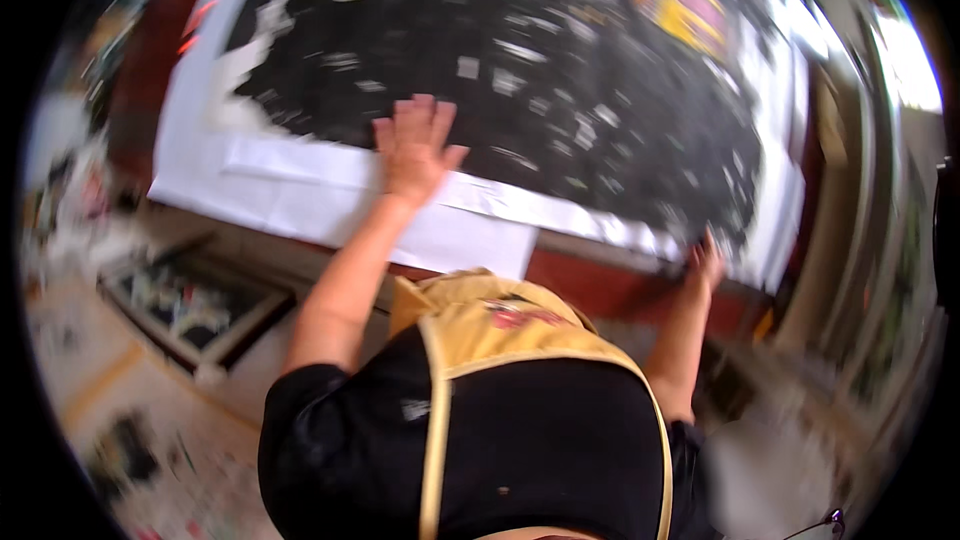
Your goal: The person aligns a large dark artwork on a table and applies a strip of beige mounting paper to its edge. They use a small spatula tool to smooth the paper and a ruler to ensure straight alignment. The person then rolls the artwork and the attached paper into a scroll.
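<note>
A white-flecked black sheet (450,50) lies partly under the splayed left hand (414,158); the right hand (707,263), grip unclear, nears its edge.

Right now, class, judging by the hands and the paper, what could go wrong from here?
1. The left hand lies flat over the near edge of the black, white-flecked sheet; a sideways slide might crease or shift it.
2. White paper juts past the near edge of the red table, close to the yellow apron, so leaning in could snag it.
</note>
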The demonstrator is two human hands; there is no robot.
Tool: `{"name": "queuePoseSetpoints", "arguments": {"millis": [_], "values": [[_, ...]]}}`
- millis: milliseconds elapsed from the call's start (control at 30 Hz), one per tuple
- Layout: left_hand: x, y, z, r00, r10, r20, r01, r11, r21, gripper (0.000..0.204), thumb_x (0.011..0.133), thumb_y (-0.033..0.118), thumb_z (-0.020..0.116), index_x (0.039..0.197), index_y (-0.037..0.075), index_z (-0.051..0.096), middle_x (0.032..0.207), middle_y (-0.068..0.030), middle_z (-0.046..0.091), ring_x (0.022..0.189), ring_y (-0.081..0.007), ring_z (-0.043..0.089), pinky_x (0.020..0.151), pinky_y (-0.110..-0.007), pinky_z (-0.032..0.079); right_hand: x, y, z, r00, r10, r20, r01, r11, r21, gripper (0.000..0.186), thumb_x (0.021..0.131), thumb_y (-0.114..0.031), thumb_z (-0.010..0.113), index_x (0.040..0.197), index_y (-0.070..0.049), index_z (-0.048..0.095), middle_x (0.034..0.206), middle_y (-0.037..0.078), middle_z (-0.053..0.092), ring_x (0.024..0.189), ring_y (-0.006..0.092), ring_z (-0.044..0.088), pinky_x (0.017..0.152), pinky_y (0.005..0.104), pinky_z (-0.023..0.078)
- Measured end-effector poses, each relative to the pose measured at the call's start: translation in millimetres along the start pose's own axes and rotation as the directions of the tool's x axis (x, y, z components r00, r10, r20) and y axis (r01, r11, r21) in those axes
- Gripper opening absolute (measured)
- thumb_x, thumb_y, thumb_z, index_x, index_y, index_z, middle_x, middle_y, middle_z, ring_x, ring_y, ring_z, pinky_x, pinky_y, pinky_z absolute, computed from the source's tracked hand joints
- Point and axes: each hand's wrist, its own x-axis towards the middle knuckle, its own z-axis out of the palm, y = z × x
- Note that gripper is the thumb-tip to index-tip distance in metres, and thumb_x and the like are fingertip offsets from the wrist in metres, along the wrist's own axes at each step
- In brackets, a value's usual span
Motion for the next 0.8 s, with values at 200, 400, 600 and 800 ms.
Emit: {"name": "queuePoseSetpoints", "arguments": {"millis": [200,400,600,800], "values": [[-4.0,-9.0,22.5,0.997,0.077,-0.004,-0.077,0.993,0.095,0.078,0.097,0.050,0.064,0.163,0.022,0.034,0.169,-0.0158,0.027,0.154,-0.0414,0.026,0.119,-0.069,0.022,-42.0,16.9,2.1,0.725,-0.688,-0.045,0.297,0.370,-0.880,0.043,0.100,-0.047,0.065,0.109,-0.005,0.066,0.106,0.011,0.069,0.096,0.0280,0.067,0.079,0.0467,0.054],[-20.8,-17.3,13.3,0.985,0.140,0.097,-0.157,0.968,0.196,0.081,0.099,0.054,0.059,0.166,0.024,0.025,0.172,-0.0148,0.019,0.157,-0.0412,0.020,0.120,-0.070,0.018,-117.7,39.0,-2.3,0.778,-0.563,0.279,0.340,0.004,-0.940,0.079,0.100,-0.063,0.051,0.162,-0.016,0.036,0.168,0.007,0.035,0.154,0.0296,0.032,0.125,0.0526,0.019],[-26.5,-31.1,10.3,0.980,0.143,0.136,-0.171,0.959,0.225,0.076,0.102,0.050,0.054,0.167,0.026,0.021,0.174,-0.0122,0.015,0.159,-0.0373,0.016,0.122,-0.068,0.014,-128.8,34.0,-5.3,0.816,-0.517,0.257,0.299,-0.003,-0.954,0.077,0.099,-0.063,0.051,0.160,-0.017,0.038,0.166,0.005,0.037,0.153,0.0275,0.032,0.125,0.0554,0.016],[-25.6,-36.6,2.9,0.963,0.196,0.182,-0.234,0.949,0.213,0.074,0.104,0.049,0.051,0.168,0.027,0.020,0.174,-0.0104,0.014,0.160,-0.0338,0.014,0.124,-0.064,0.007,-134.9,28.6,-10.6,0.691,-0.661,0.292,0.386,-0.004,-0.923,0.056,0.098,-0.050,0.061,0.142,-0.014,0.059,0.151,0.006,0.056,0.134,0.0286,0.053,0.118,0.0503,0.027]]}}
